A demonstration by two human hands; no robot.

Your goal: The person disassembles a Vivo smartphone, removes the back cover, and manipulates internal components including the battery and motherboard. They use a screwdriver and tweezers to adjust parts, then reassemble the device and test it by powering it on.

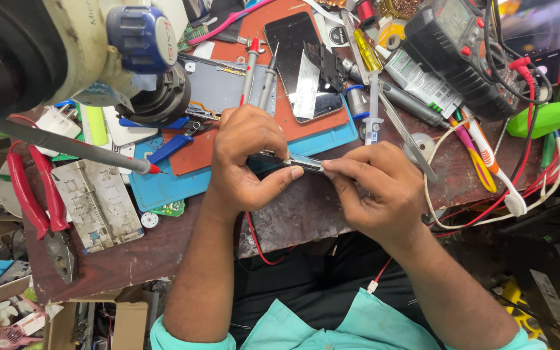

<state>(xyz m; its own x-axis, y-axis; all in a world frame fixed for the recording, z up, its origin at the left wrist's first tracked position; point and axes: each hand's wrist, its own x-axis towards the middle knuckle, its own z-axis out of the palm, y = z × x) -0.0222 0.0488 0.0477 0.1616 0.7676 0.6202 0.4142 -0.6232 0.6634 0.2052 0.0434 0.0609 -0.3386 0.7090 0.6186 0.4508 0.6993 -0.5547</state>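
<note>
Seen from above at a cluttered repair bench (306, 214), a person grips a thin phone part (290, 159) edge-on between both hands, just above the bench's near edge. The left hand (247, 159) curls over the part from the left, thumb pressed against its lower edge and fingers wrapped across the top. The right hand (377, 185) pinches the part's right end between thumb and forefinger, the other fingers folded in.

Behind the hands lies a blue work mat (163, 185) with an orange mat (273, 39) over it, on which a dark smartphone (299, 61) rests face up beside two multimeter probes (257, 74). A black multimeter (468, 52) with red and black leads sits at the upper right, near a green spray bottle (552, 116). To the left, red-handled pliers (34, 201) lie beside a white metal stencil plate (95, 204), under the body of a microscope (66, 45) that fills the upper-left corner.
</note>
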